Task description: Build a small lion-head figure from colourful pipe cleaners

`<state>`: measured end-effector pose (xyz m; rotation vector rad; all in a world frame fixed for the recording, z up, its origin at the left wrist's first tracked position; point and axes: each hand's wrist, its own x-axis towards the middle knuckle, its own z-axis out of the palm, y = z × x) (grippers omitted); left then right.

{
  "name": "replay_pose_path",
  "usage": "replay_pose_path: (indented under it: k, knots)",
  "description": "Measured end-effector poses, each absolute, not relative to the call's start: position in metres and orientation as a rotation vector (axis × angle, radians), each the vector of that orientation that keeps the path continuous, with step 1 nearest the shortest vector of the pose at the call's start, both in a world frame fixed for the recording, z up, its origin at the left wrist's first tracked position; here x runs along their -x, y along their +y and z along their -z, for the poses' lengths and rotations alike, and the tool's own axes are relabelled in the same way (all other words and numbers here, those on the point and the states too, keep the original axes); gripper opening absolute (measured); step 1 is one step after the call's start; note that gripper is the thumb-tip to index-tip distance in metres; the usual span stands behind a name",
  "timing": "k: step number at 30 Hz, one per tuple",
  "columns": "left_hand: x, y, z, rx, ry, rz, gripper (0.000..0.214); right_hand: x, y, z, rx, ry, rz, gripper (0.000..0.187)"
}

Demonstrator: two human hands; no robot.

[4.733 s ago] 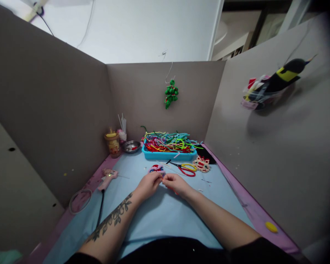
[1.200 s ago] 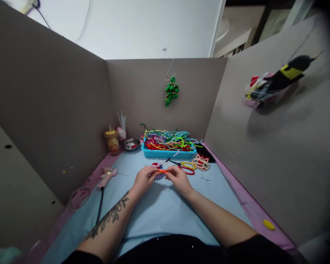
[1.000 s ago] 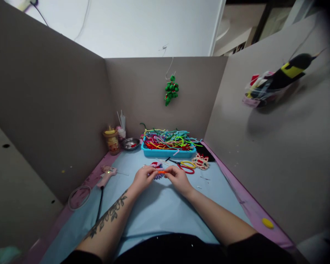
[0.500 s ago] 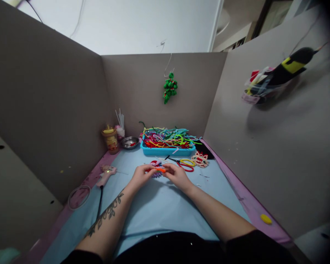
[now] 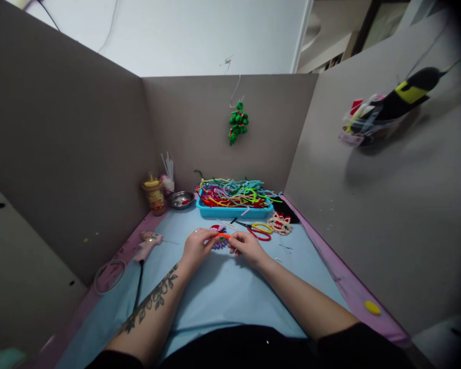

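Observation:
Between both hands is a short orange pipe cleaner (image 5: 224,236). My left hand (image 5: 200,245) pinches its left end, and my right hand (image 5: 248,247) pinches its right end. Behind and just below it, a purple and red fuzzy piece (image 5: 218,245) lies on the blue cloth, partly hidden by my fingers. Scissors (image 5: 258,230) with one yellow and one red handle lie just beyond my right hand. Beside them rests a pale pink and red fuzzy face-shaped piece (image 5: 279,224).
A blue tray (image 5: 234,211) heaped with coloured pipe cleaners stands at the back. Left of it are a metal bowl (image 5: 182,200) and a lidded cup (image 5: 154,196). A pink glue gun (image 5: 149,247) with a cord lies at left. Grey panels enclose three sides; a green ornament (image 5: 238,123) hangs behind.
My hands have drawn slightly apart, so more of the orange pipe cleaner shows between them. My right fingers have curled in closer together.

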<state>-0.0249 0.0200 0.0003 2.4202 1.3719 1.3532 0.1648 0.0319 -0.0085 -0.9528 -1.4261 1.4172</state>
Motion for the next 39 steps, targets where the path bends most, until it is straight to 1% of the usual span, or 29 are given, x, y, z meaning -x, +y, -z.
replay_pose_path:
  k: [6, 9, 12, 16, 19, 25, 29, 32, 39]
  knots:
    - [0.026, 0.021, 0.001, -2.454, 1.35, -1.353, 0.016, -0.166, 0.031, 0.008, 0.921, -1.45, -1.445, 0.036]
    - [0.026, 0.021, 0.002, -2.5, 1.339, -1.33, 0.017, -0.166, 0.029, 0.006, 0.901, -1.431, -1.501, 0.039]
    - [0.024, 0.02, 0.001, -2.535, 1.335, -1.267, 0.018, -0.164, 0.027, 0.004, 0.925, -1.414, -1.472, 0.043]
    - [0.021, 0.017, 0.001, -2.522, 1.304, -1.192, 0.019, -0.16, 0.025, 0.003, 0.947, -1.451, -1.419, 0.035]
    - [0.02, 0.016, 0.001, -2.475, 1.341, -1.202, 0.016, -0.159, 0.023, 0.002, 0.949, -1.46, -1.397, 0.031]
    - [0.02, 0.018, 0.002, -2.517, 1.263, -1.215, 0.012, -0.159, 0.019, -0.004, 0.94, -1.467, -1.376, 0.031]
    - [0.019, 0.018, 0.003, -2.523, 1.215, -1.324, 0.012, -0.157, 0.018, -0.004, 0.932, -1.461, -1.389, 0.031]
    - [0.018, 0.018, 0.004, -2.499, 1.209, -1.368, 0.011, -0.157, 0.018, -0.004, 0.938, -1.502, -1.337, 0.028]
    - [0.019, 0.019, 0.005, -2.446, 1.222, -1.296, 0.015, -0.161, 0.016, -0.004, 0.955, -1.701, -1.1, 0.02]
